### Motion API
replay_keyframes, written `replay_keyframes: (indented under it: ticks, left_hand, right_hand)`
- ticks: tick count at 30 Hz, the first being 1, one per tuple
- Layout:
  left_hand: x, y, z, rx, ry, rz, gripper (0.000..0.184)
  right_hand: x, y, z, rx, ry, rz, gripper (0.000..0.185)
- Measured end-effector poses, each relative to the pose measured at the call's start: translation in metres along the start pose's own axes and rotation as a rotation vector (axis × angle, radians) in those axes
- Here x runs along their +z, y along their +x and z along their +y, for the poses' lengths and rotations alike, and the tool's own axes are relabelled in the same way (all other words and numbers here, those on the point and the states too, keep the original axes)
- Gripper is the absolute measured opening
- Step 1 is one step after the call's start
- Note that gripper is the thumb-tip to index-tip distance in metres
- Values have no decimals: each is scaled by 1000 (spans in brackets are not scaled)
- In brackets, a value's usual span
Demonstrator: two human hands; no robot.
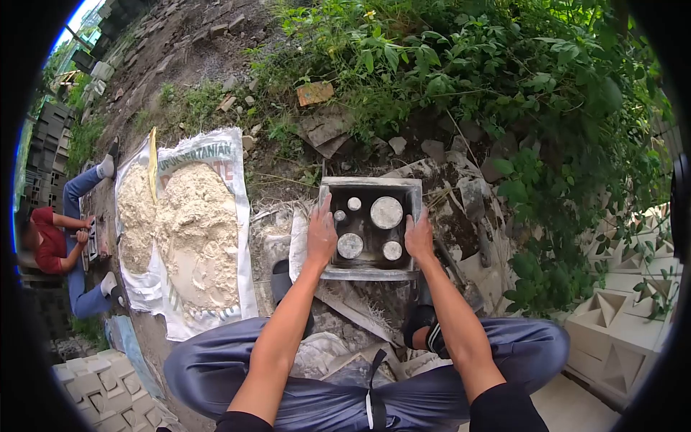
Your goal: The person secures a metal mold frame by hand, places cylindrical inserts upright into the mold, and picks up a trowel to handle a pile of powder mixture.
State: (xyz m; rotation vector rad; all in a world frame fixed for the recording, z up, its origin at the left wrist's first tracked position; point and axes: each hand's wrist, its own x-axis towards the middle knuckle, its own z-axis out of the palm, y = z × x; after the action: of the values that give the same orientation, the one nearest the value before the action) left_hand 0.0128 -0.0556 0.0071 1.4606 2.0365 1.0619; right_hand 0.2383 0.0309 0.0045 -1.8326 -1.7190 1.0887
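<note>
A square, dark-walled mould box (pixel 371 274) lies in front of my crossed legs, between my two hands. Inside it stand several round, pale-topped cylinders of different sizes, the widest cylinder (pixel 386 212) at the upper right. My left hand (pixel 322 234) grips the left wall, fingers along the outside and over the rim. On the opposite wall, my right hand (pixel 419 237) holds the box in the same way. The box's underside is hidden, so I cannot tell whether it rests on the ground or is slightly raised.
A white printed sack (pixel 241 216) lies to the left, bearing a heap of pale sandy powder (pixel 198 237). Beyond it sits another person in a red shirt (pixel 49 241). Patterned blocks (pixel 612 309) are stacked at right, others (pixel 108 389) at lower left. Leafy plants (pixel 446 79) grow ahead.
</note>
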Motion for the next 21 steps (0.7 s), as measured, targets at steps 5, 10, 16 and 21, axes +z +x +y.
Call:
replay_keyframes:
  ticks: [5,10,16,21]
  left_hand:
    - [4,-1,-6,-54,-93,61,53]
    - [9,-10,-3,-71,-24,112,50]
    - [11,-31,71,249,209,254,40]
    - [42,-51,99,811,455,-453,61]
  right_hand:
    - [-2,5,0,-37,-18,-48,46]
    - [-16,-24,40,-26,234,125,40]
    - [-22,-130,63,11,-297,166,48]
    - [19,-162,59,219,-297,91,58]
